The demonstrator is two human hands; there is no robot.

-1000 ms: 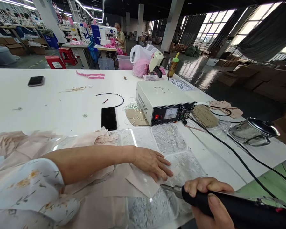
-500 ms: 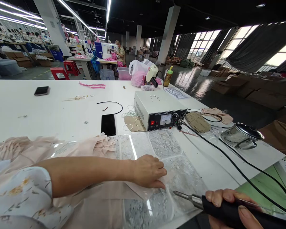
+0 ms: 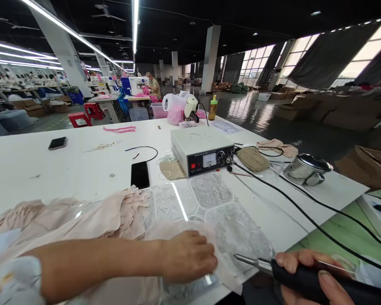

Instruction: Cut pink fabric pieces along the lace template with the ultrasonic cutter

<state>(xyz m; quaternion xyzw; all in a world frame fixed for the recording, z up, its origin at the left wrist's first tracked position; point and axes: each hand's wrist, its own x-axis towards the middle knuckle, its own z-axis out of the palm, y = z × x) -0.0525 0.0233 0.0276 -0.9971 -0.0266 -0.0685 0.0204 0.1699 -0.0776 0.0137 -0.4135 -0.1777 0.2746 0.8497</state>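
My left hand (image 3: 190, 256) has its fingers curled on a sheer pale pink fabric (image 3: 230, 279), which lies over a clear plastic sheet with rounded panels (image 3: 241, 228). The fabric reaches past my knuckles toward the table's near edge. In my right hand (image 3: 304, 271) is an ultrasonic cutter (image 3: 301, 275) with a black handle. Its pointed metal tip is directed left, just right of my left hand, apart from it. More pale pink fabric (image 3: 91, 220), with ruffled ends, is bunched left of the plastic sheet, partly hidden by my left arm.
A control box (image 3: 203, 148) with a dial stands beyond the plastic sheet; black cables (image 3: 292, 212) run rightward from it. A black phone (image 3: 140, 174), scissors (image 3: 99, 147), a cardboard piece (image 3: 174, 170) and a lidded steel mug (image 3: 306, 169) are on the white table (image 3: 82, 169).
My left hand has moved a little lower in view and drawn the sheer fabric across the plastic sheet; its edge now shows right of the hand. The view has tilted up and shifted right.
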